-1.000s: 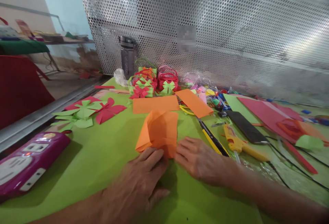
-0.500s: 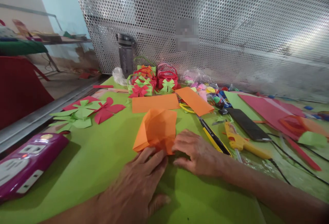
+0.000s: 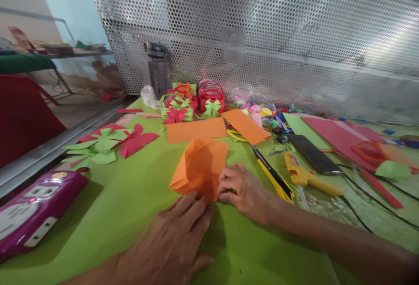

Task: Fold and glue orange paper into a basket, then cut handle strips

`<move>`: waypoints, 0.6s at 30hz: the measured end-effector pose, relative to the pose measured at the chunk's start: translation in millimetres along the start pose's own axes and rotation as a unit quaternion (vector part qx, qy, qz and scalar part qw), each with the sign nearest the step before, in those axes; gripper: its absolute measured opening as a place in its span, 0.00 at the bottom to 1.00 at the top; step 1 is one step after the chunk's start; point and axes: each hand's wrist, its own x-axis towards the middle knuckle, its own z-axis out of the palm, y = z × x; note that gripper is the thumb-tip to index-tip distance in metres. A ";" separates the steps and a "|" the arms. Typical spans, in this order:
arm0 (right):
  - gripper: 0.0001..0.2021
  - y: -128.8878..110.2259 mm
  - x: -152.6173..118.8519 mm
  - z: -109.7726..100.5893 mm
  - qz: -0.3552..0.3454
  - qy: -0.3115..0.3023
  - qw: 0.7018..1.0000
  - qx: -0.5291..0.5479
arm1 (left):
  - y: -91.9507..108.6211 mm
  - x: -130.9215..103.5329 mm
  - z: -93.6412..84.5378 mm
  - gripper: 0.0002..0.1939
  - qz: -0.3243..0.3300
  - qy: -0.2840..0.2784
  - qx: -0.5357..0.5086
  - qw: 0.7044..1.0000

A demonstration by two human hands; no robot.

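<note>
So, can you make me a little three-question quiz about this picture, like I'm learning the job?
1. True or false: the left hand is touching the water bottle.
2. What colour is the glue gun? A) red B) yellow C) blue
3. Fill the gap: between the right hand and the glue gun lies a ____.

Key: 1. False; its fingers are at the folded orange paper. 2. B. 3. cutter.
</note>
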 end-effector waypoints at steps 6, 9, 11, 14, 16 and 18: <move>0.08 -1.0 2.8 2.6 -0.003 -0.020 0.998 -0.062 | 2.0 -0.1 -0.3 0.29 -0.014 -0.010 -0.009 1.000; 0.09 -1.4 3.3 4.5 0.005 -0.003 0.997 -0.077 | 0.3 -2.9 0.3 0.29 -0.004 0.002 -0.022 1.000; 0.08 -2.1 3.6 5.6 0.012 0.007 0.997 -0.081 | -0.8 -4.4 0.2 0.29 -0.008 0.005 -0.029 1.000; 0.07 -3.0 4.3 6.5 0.018 0.010 0.997 -0.076 | -1.3 -4.1 -1.2 0.30 -0.015 -0.003 -0.030 0.999; 0.07 -3.1 4.9 6.9 0.020 0.012 0.997 -0.073 | -0.8 -3.0 -3.0 0.30 -0.015 -0.015 -0.027 0.999; 0.07 -2.6 5.4 7.7 0.016 0.019 0.997 -0.076 | 0.2 -2.1 -5.2 0.31 -0.011 -0.022 -0.018 1.000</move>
